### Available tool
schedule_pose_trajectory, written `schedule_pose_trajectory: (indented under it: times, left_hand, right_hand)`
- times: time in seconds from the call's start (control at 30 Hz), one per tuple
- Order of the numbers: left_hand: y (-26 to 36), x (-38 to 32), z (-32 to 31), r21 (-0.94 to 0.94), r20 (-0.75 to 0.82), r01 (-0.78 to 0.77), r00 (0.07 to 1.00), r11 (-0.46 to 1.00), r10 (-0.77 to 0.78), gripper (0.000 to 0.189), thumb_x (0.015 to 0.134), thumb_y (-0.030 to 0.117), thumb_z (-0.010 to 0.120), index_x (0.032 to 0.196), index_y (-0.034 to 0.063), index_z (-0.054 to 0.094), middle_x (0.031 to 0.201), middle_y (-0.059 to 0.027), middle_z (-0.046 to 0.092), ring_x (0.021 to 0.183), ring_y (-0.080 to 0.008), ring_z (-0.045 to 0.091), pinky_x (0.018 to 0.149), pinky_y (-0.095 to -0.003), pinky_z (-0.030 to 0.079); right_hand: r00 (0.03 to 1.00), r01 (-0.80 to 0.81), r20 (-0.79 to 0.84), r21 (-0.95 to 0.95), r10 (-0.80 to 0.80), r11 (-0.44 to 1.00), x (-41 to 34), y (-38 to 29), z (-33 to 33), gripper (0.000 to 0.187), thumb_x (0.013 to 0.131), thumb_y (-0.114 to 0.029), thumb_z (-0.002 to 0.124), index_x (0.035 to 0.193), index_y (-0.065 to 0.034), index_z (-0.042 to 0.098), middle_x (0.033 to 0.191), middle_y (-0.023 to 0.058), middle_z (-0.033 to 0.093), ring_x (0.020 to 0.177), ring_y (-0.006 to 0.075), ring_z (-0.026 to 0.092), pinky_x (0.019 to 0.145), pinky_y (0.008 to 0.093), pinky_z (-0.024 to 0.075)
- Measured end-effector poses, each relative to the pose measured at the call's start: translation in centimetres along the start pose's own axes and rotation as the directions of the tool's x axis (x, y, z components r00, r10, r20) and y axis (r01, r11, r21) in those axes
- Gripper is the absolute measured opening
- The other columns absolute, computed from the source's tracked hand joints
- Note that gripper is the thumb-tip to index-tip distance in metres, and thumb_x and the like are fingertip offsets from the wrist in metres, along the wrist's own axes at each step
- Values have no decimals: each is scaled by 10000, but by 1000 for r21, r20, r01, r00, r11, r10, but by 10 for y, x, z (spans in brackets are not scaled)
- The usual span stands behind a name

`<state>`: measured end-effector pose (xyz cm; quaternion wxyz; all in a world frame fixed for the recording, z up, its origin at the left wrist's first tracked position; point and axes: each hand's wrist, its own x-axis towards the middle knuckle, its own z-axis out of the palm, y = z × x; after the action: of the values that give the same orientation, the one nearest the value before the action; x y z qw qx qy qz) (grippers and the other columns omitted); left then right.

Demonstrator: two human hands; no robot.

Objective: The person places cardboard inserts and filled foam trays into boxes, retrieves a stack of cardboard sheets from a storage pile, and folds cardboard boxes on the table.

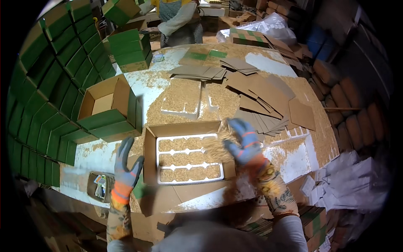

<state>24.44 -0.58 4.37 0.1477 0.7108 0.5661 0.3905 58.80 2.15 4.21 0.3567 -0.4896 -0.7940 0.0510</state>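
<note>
An open cardboard box (pixel 182 128) lies before me with its near flap folded out. Inside it sits a white foam tray (pixel 221 171) whose long compartments are filled with a tan, sawdust-like material (pixel 189 173). My left hand (pixel 126 168), in a grey and orange glove, is just left of the box with its fingers spread and nothing in it. Over the box's right side, my right hand (pixel 247 143) is gloved the same way, its fingers apart and curved. A blurred spray of loose sawdust-like material (pixel 217 146) is in motion beside its fingers, over the tray's right end.
To the left stand an open green box (pixel 110 126) and tall stacks of green boxes (pixel 63 78). Cardboard sheets (pixel 261 89) lie beyond my right hand. A sawdust-covered foam block (pixel 182 94) lies behind the box. A small container (pixel 100 197) holds printed packets. Another person (pixel 181 22) stands opposite.
</note>
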Motion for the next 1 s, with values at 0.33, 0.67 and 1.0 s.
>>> schedule_pose_trajectory:
  times: [0.33, 0.67, 1.0]
  left_hand:
    - [-62, -57, 10, -531, 24, 366, 908, 764, -419, 534, 934, 328, 407, 1370, 45, 282, 1380, -101, 336, 1246, -221, 348, 1035, -344, 266]
    - [-329, -174, -79, 101, -363, 777, 610, 621, -705, 589, 795, 251, 609, 1290, 7, 402, 1260, -210, 463, 1160, -321, 450, 961, -356, 355]
    - [-265, -146, -107, 646, -279, 694, 601, 317, -749, 241, 738, 290, 611, 885, 110, 671, 939, -148, 633, 903, -327, 586, 806, -393, 459]
  right_hand:
    - [652, -738, -346, -494, 675, 459, -191, 140, 158, 655, 799, -463, 555, 1246, 0, 432, 1209, 199, 479, 1151, 353, 402, 987, 487, 274]
    - [760, -545, -155, 376, 631, 749, -103, 94, 39, 219, 825, -119, 526, 1017, -25, 575, 946, 139, 601, 891, 273, 584, 777, 318, 456]
    - [768, -541, -103, -632, 632, 555, 55, 142, 24, 811, 711, -446, 628, 1353, -66, 312, 1367, 264, 275, 1280, 397, 240, 1045, 471, 192]
